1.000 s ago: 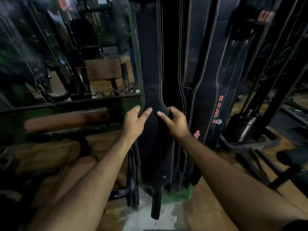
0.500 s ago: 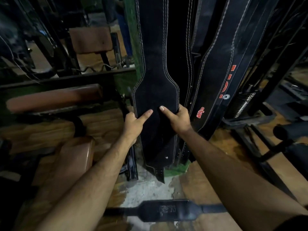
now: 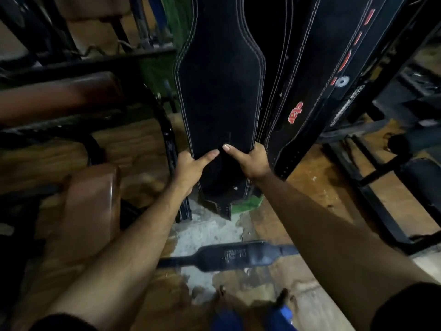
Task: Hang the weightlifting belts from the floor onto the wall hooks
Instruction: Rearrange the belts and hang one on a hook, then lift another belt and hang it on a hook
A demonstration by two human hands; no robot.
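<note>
A black weightlifting belt (image 3: 222, 91) with white stitching hangs straight down in front of me. My left hand (image 3: 191, 168) grips its left edge low down, thumb laid across the front. My right hand (image 3: 250, 161) grips the right edge at the same height, thumb also on the front. The belt's narrow tail (image 3: 224, 209) hangs just above the floor. Other black belts (image 3: 317, 80) with red lettering hang to the right of it. One more black belt (image 3: 233, 255) lies flat across the floor below my arms.
A brown padded bench (image 3: 93, 211) and its black frame stand close on the left. Black machine frames (image 3: 372, 177) and a weight stack (image 3: 346, 103) crowd the right. The floor is wood-patterned with a bare grey patch (image 3: 205, 232). My feet show at the bottom edge.
My view has tilted downward, so the hanging belt rose in the frame and the belt on the floor came into sight. Both hands have slid lower along the hanging belt.
</note>
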